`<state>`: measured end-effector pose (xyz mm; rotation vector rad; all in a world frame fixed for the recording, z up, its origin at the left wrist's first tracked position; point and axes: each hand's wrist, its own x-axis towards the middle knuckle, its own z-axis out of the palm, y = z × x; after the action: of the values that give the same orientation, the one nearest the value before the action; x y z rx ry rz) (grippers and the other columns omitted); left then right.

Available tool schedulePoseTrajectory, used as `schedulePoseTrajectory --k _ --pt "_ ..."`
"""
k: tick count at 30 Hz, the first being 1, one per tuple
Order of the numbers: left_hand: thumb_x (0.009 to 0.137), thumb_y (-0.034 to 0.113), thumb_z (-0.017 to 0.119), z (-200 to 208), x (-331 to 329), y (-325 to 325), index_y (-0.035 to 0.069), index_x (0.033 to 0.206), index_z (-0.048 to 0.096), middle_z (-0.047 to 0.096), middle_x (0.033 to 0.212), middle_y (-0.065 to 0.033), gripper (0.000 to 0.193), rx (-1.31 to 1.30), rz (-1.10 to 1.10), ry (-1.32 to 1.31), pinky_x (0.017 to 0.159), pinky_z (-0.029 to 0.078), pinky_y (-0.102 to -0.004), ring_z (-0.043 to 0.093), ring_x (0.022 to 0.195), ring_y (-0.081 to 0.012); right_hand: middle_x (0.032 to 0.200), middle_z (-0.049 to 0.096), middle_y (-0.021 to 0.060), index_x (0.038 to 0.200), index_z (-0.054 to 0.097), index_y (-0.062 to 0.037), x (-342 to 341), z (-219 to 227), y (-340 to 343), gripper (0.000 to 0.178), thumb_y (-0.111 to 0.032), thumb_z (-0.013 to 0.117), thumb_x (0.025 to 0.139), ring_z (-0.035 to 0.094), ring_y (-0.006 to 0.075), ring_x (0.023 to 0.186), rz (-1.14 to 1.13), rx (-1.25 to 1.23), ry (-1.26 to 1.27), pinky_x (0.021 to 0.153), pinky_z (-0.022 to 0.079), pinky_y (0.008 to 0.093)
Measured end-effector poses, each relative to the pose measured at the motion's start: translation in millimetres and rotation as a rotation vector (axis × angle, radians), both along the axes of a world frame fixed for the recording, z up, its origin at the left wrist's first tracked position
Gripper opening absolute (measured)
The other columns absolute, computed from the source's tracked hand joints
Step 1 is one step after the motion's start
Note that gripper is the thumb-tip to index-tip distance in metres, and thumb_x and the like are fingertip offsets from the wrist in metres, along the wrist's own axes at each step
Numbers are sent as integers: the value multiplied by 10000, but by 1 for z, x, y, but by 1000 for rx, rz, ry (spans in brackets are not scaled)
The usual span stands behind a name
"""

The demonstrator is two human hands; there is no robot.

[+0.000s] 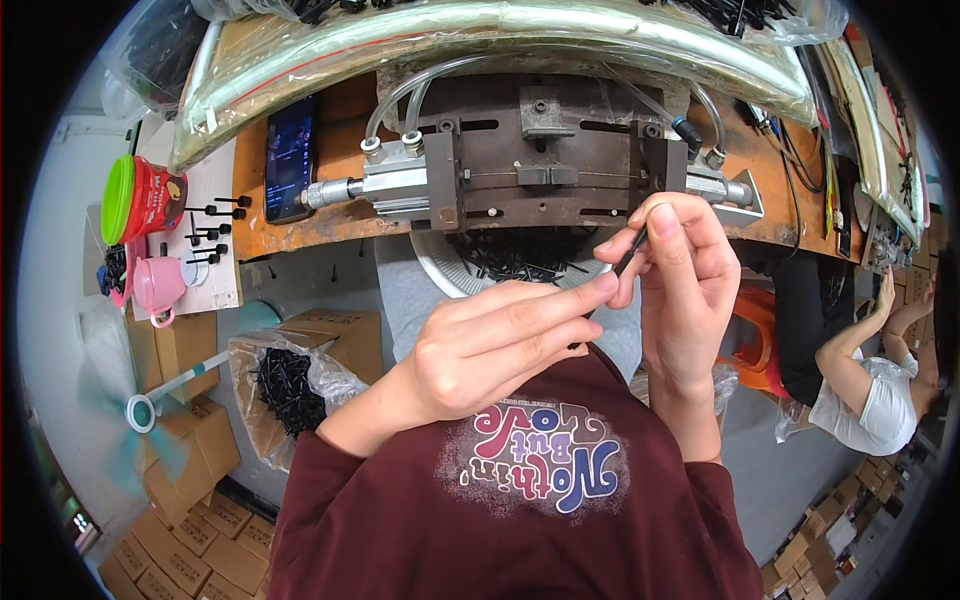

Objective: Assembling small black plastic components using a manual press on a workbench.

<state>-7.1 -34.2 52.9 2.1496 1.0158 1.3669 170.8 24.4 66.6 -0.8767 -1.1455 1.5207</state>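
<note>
A thin black plastic rod [632, 252] is pinched between the thumb and fingers of my right hand [690, 270], in front of the bench fixture's right end. My left hand [510, 340] reaches across from the left, fingertips near the rod's lower end. Its fingers are pressed together, and the end of a small black piece [576, 346] shows at them; most of that piece is hidden. Beyond both hands stands a dark metal fixture [490, 215] with a cylinder at each side. Beneath it, a white basin [437, 264] on my lap holds many black parts.
A phone [289, 160] leans at the bench's left, beside loose black parts [208, 232], a red tub [150, 200] and a pink cup [160, 284]. A bag of black parts [290, 390] and a fan [140, 412] stand lower left. Another person [870, 400] sits right.
</note>
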Motion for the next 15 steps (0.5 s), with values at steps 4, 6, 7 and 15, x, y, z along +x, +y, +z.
schedulePoseTrajectory --k 4,6,7,15 --pt "660 23 835 0 -1 2 -38 966 740 701 1165 -205 325 1 -8 -4 745 600 -334 722 886 -271 817 706 171 1026 596 36 -1 -1 1 171 -125 539 1032 613 108 546 12 33 1 522 504 228" --pt "660 24 835 -1 -2 3 -38 969 739 699 1168 -206 330 3 -13 -10 744 600 -334 722 886 -271 821 707 173 1029 595 37 -1 -2 1 167 -121 544 1031 615 108 552 15 40 12 523 508 229" --pt "659 25 835 -1 -3 3 -38 971 739 699 1170 -207 332 2 -15 -13 744 600 -335 722 886 -272 823 707 173 1030 594 38 -1 -2 0 166 -122 546 1030 616 108 554 18 38 14 524 509 229" --pt "658 29 837 -3 -4 0 -33 973 739 701 1168 -197 335 -6 7 -7 736 595 -338 721 887 -277 873 715 156 1058 602 40 -3 -4 -3 159 -111 578 1014 617 85 597 49 -21 51 525 499 211"
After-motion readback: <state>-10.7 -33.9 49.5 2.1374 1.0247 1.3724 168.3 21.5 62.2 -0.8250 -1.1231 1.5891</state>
